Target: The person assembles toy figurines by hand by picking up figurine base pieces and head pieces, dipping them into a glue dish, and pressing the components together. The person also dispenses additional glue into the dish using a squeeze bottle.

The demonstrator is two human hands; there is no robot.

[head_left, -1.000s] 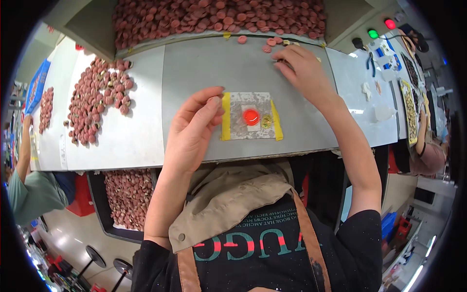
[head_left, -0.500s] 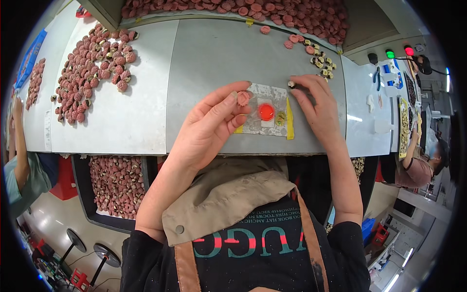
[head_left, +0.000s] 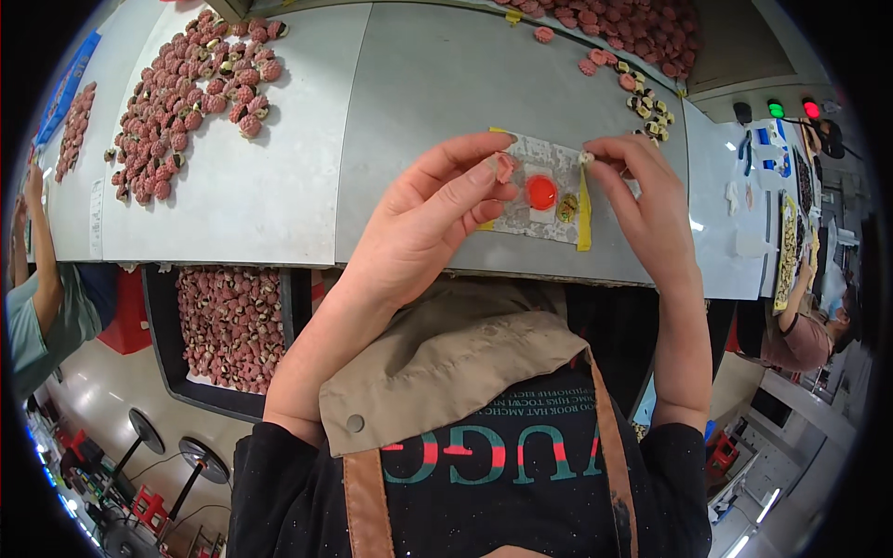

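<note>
Between the thumb and fingers of my left hand (head_left: 437,209) is a pink scalloped cap piece (head_left: 504,168), held just left of a bright red round disc (head_left: 541,192). My right hand (head_left: 651,209) pinches a small pale piece (head_left: 586,159) at its fingertips, beside the yellow tape on the right of a worn plate (head_left: 530,229). That plate lies flat on the grey table (head_left: 437,84) and carries the disc and a small yellow-green round patch (head_left: 566,207). The two held pieces are apart.
Small cream-and-black pieces (head_left: 651,113) lie at the back right, below a heap of pink caps (head_left: 633,33). Berry-like pink pieces (head_left: 186,112) spread over the left. A black bin (head_left: 167,363) of similar pieces stands below the table edge. Co-workers flank both sides.
The whole view has shifted, with the table lower right in the picture. My right hand has come slightly nearer me and toward my left hand. Both hands keep their pieces.
</note>
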